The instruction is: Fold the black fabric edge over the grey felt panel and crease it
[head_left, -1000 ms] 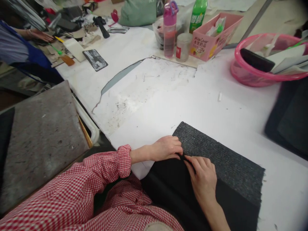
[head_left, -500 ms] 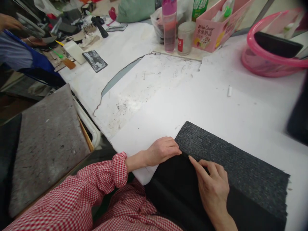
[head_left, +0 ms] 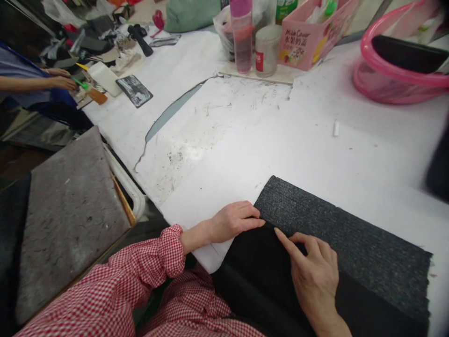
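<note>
A piece of black cloth [head_left: 259, 271] hangs over the table's near edge into my lap. Along its far side a speckled dark grey strip [head_left: 336, 234] lies flat, its right end frayed. My left hand [head_left: 235, 222] has its fingers together on the seam between the two, near the strip's left corner, gripping the black cloth. Just to the right, my right hand [head_left: 314, 271] holds the same edge, index fingertip pressed on it and the other fingers curled. Its thumb is hidden.
Paper covers the white table [head_left: 238, 154]. A small white stick [head_left: 336, 128] lies on it. Farther back stand a pink bottle [head_left: 242, 42], a jar [head_left: 267, 54], a pink box [head_left: 298, 47] and a pink basket [head_left: 382, 86]. At left are a grey board [head_left: 70, 220] and a co-worker's hands [head_left: 63, 80].
My hands stay at the same seam, fingertips barely shifted. The view has moved slightly. The co-worker's hands have come down and forward toward the amber bottle.
</note>
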The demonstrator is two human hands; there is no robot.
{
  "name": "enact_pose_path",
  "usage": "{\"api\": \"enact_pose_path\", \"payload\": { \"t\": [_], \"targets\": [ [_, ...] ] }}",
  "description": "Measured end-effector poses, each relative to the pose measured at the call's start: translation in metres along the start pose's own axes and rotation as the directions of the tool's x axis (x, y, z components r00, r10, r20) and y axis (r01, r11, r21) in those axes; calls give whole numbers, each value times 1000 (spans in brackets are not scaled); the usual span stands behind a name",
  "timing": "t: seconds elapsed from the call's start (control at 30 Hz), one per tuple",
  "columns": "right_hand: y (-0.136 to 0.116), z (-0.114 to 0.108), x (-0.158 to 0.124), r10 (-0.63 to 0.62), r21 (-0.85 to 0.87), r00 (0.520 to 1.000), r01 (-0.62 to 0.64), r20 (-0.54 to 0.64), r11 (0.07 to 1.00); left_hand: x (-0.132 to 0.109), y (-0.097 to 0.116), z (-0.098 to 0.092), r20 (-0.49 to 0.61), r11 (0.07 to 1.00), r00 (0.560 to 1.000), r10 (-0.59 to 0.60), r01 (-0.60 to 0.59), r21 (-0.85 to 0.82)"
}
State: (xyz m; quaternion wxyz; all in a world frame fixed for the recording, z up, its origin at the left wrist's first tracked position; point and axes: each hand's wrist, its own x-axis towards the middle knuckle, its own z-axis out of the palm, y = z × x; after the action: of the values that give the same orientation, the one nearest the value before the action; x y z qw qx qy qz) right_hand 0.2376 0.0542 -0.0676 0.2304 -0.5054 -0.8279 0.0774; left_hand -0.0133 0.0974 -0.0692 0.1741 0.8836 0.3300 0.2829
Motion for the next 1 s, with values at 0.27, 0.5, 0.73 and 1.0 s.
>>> {"api": "enact_pose_path", "payload": {
  "t": [0.27,0.5,0.73,1.0],
  "targets": [
    [-2,-3,2,-9,42,999,7,31,999,3,-1,-7,21,989,995,101,-103,109],
    [-1,0,1,-2,43,1000,0,27,999,5,-2,-9,30,966,981,191,-193,172],
    [-2,-1,1,-11,27,1000,10,28,1000,3,-7,-8,52,994,994,97,-100,38],
    [-4,-1,0,-32,-22,998,34,51,999,5,-12,-13,109,985,981,159,-166,51]
  ]
}}
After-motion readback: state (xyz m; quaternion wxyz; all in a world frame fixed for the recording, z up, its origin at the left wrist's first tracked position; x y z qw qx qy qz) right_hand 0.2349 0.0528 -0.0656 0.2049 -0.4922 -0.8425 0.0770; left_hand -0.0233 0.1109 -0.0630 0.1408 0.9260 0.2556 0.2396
